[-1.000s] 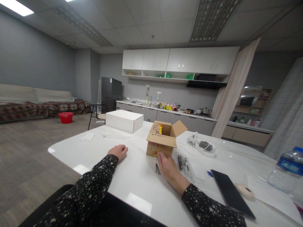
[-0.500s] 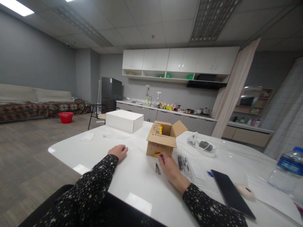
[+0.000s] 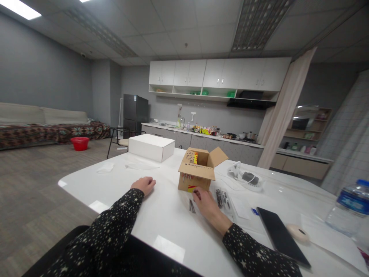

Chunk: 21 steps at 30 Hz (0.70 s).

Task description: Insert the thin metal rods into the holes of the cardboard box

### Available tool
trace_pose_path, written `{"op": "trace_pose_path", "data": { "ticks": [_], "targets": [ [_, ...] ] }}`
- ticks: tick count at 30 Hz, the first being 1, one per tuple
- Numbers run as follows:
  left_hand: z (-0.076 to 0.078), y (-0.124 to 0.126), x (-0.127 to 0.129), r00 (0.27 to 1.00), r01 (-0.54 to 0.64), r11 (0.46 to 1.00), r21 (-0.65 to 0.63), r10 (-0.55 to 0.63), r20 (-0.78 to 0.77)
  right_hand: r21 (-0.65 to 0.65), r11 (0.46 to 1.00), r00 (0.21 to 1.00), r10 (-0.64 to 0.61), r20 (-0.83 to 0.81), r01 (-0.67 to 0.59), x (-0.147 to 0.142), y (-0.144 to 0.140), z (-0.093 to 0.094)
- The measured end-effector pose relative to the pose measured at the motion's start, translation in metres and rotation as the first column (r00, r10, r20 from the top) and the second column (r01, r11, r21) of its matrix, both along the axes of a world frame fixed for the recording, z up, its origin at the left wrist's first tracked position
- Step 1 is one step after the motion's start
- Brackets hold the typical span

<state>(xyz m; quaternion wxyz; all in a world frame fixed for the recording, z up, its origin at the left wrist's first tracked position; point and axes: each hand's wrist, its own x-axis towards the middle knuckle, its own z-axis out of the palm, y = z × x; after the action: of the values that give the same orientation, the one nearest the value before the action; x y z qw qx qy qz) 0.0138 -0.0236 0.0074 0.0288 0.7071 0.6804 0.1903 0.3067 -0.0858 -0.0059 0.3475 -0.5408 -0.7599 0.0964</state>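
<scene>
My left hand [image 3: 144, 186] rests on the white table [image 3: 161, 207] with its fingers curled in, and nothing shows in it. Just in front of a small open cardboard box [image 3: 198, 171], my right hand [image 3: 206, 202] has thumb and fingers pinched together. Whatever may be between those fingertips is hidden. A few dark nail-like pieces [image 3: 192, 206] lie on the table to the left of the right hand. More small dark pieces stick out along the box's flaps. On the hand's other side is a clear plastic tray [image 3: 229, 204] with several dark metal pieces.
A white box [image 3: 151, 147] stands behind my left hand. On the right lie a white device with a cable [image 3: 250, 179], a dark tablet-like slab [image 3: 282, 234], a beige mouse-like object [image 3: 298, 233] and paper. A large water bottle [image 3: 350, 207] stands at the far right.
Almost nothing differs. My right hand's fingertips have shifted very slightly downward in front of the box; the left hand has stayed in place.
</scene>
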Motion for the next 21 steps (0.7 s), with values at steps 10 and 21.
{"op": "trace_pose_path", "data": {
  "ticks": [10,21],
  "targets": [
    [0.001,-0.001,0.0,1.0,-0.001,1.0,-0.012,0.001,-0.013,0.273,0.935,0.938,0.133,0.321,-0.226,-0.008,-0.026,0.026],
    [-0.002,0.001,-0.001,0.999,-0.011,1.0,-0.014,0.011,-0.04,0.658,0.7,0.953,0.288,0.093,-0.276,-0.007,-0.034,0.088]
  ]
}}
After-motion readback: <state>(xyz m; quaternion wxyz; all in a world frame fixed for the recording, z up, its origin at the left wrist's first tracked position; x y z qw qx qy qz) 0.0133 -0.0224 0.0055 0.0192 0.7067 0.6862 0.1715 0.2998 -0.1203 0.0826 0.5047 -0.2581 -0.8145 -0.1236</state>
